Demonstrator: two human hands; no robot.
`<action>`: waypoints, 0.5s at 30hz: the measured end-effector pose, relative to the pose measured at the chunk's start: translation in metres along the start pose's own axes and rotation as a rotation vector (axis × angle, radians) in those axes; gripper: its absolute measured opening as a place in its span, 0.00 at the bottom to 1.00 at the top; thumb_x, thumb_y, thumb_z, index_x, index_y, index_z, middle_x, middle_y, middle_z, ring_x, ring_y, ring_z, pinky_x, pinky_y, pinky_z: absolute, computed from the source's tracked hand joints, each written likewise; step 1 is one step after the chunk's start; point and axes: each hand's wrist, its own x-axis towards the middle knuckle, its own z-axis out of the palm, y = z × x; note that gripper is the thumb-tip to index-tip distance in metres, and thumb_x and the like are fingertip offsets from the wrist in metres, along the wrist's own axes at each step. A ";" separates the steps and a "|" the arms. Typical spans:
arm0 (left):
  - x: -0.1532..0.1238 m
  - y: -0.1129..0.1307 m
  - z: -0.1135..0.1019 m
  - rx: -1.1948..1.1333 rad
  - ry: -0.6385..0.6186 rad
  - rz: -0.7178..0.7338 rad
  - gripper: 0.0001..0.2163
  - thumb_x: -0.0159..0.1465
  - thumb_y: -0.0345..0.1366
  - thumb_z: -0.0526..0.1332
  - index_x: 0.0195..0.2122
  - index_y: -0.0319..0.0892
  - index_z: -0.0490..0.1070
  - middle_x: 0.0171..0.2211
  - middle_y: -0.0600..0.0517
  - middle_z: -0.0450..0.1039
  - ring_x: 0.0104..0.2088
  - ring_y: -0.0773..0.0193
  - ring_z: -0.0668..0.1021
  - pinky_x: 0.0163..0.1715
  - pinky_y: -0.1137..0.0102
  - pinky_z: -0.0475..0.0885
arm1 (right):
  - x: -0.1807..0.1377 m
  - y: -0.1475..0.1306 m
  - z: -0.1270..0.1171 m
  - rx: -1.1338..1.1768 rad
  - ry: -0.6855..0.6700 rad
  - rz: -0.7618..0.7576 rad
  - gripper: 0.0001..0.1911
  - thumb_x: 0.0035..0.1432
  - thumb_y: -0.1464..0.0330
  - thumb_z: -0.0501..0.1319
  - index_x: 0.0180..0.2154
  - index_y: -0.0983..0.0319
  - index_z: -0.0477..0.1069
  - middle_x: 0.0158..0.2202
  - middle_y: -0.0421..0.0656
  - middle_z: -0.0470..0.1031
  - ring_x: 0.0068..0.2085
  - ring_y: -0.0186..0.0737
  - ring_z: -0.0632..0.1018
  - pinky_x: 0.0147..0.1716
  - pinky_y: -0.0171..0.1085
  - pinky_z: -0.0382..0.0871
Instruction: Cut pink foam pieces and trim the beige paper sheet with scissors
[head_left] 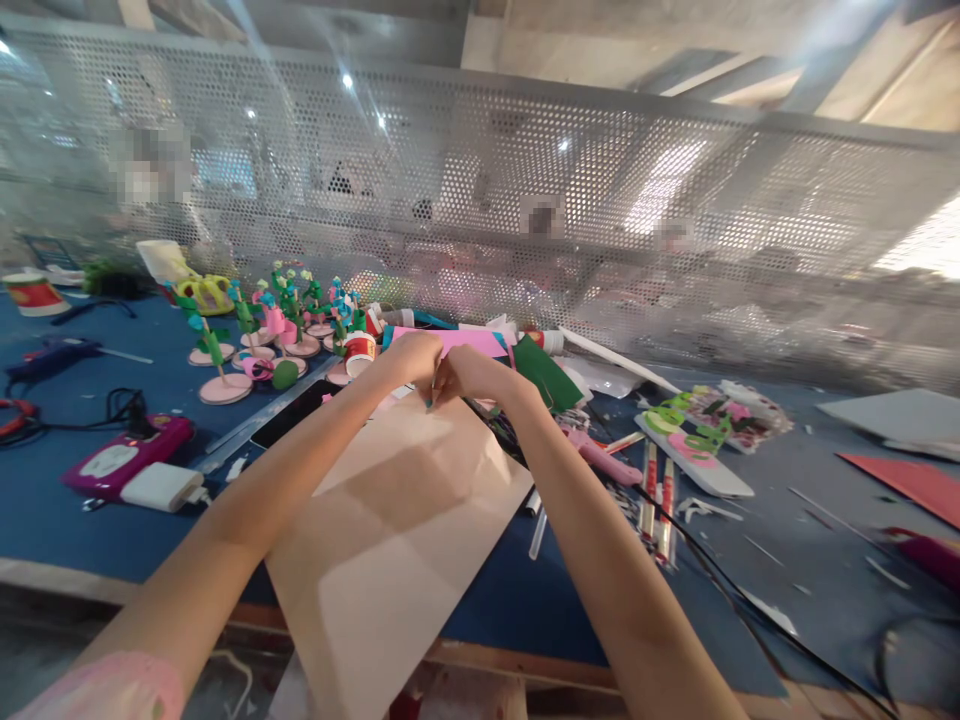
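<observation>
Both my hands meet above the far end of a large beige paper sheet (397, 560), which hangs over the table's near edge. My left hand (415, 358) is closed, its fingers bent against those of the other hand. My right hand (474, 374) is closed too, with its fingertips pinched together. A tiny teal bit (429, 406) shows below the touching fingers; what it is I cannot make out. Pink paper (472, 343) and a dark green sheet (546, 374) lie just behind the hands.
Small craft flowers on round bases (225, 388) stand at left. Nearby are a magenta power strip (131, 458), a black phone (292, 415) and a glue gun (56, 358). Right are a pink glue gun (604, 458), a white tray (701, 460) and a black cable (739, 590). Perforated metal panels (480, 190) rise behind.
</observation>
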 end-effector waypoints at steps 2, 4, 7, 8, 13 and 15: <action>-0.002 -0.001 -0.003 -0.027 -0.025 0.038 0.16 0.38 0.32 0.67 0.32 0.38 0.76 0.28 0.47 0.76 0.29 0.59 0.76 0.28 0.73 0.66 | -0.003 0.000 -0.002 0.051 -0.039 0.017 0.10 0.38 0.73 0.66 0.29 0.67 0.77 0.27 0.44 0.77 0.29 0.36 0.75 0.27 0.29 0.66; -0.004 -0.001 -0.006 -0.078 -0.054 0.077 0.16 0.39 0.30 0.65 0.32 0.38 0.76 0.27 0.48 0.76 0.30 0.59 0.76 0.28 0.74 0.66 | -0.005 0.000 -0.003 0.118 -0.091 0.073 0.11 0.41 0.73 0.64 0.31 0.67 0.77 0.27 0.44 0.77 0.29 0.35 0.74 0.25 0.29 0.66; -0.006 -0.004 -0.007 -0.141 -0.111 0.133 0.17 0.41 0.28 0.63 0.35 0.37 0.75 0.28 0.49 0.76 0.30 0.61 0.76 0.26 0.75 0.65 | -0.007 0.002 -0.004 0.244 -0.183 0.131 0.12 0.43 0.72 0.62 0.34 0.66 0.76 0.29 0.44 0.76 0.29 0.33 0.74 0.25 0.28 0.67; -0.006 -0.006 -0.006 -0.150 -0.125 0.151 0.17 0.42 0.28 0.63 0.37 0.37 0.74 0.28 0.49 0.76 0.30 0.61 0.75 0.25 0.75 0.65 | -0.008 0.004 -0.004 0.273 -0.204 0.131 0.12 0.44 0.71 0.61 0.34 0.66 0.76 0.29 0.44 0.76 0.29 0.32 0.73 0.26 0.28 0.68; -0.001 -0.016 -0.004 -0.193 -0.128 0.172 0.19 0.44 0.26 0.60 0.40 0.38 0.72 0.31 0.49 0.76 0.31 0.64 0.75 0.26 0.76 0.65 | -0.008 0.016 -0.006 0.321 -0.179 0.064 0.15 0.41 0.68 0.62 0.36 0.64 0.75 0.30 0.43 0.76 0.30 0.33 0.74 0.27 0.29 0.67; 0.000 -0.018 -0.004 -0.212 -0.118 0.166 0.19 0.44 0.26 0.60 0.40 0.38 0.72 0.31 0.49 0.76 0.31 0.64 0.75 0.26 0.77 0.65 | -0.007 0.016 -0.007 0.256 -0.104 0.031 0.14 0.39 0.70 0.63 0.34 0.65 0.75 0.28 0.42 0.76 0.29 0.33 0.74 0.27 0.29 0.66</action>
